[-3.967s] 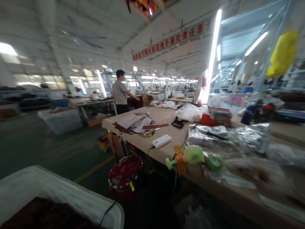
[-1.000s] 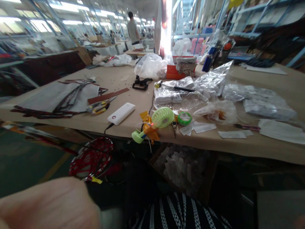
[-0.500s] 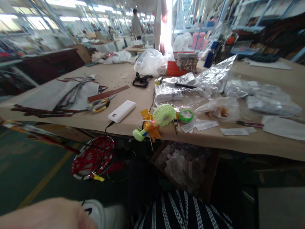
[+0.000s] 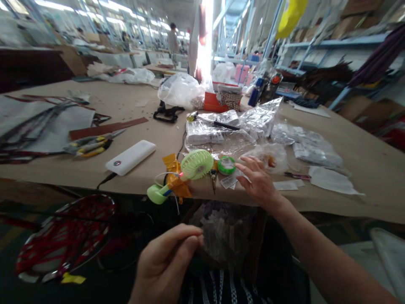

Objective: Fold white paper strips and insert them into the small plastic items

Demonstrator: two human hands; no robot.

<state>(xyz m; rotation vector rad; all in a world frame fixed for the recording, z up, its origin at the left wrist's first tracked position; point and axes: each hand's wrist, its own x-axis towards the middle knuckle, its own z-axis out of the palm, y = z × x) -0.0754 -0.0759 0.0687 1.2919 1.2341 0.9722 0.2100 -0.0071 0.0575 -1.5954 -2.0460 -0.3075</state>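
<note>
My right hand (image 4: pixel 257 181) reaches over the table's front edge with its fingers apart, just right of a green tape roll (image 4: pixel 226 165) and over some clear plastic strips (image 4: pixel 230 180). Nothing shows in its grip. In front of the table, low in the view, my left hand (image 4: pixel 171 257) has thumb and fingertips pressed together; whatever lies between them, if anything, is too small to make out. A light green fan (image 4: pixel 196 164) is fixed at the edge with orange tape (image 4: pixel 179 186), and a small pointed tool (image 4: pixel 214 179) lies beside it.
A white power bank (image 4: pixel 131 157) and pliers (image 4: pixel 91 146) lie left. Silvery packages (image 4: pixel 205 133), a hammer (image 4: pixel 218 123), a clear bag (image 4: pixel 267 158) and scissors (image 4: pixel 297 176) are behind and right. Below are a box of plastic scraps (image 4: pixel 226 228) and a red-strapped round frame (image 4: pixel 69 236).
My right hand has come into view over the table. The left hand has moved right from the lower left corner, its fingertips now together. The view has shifted, sliding the table items left.
</note>
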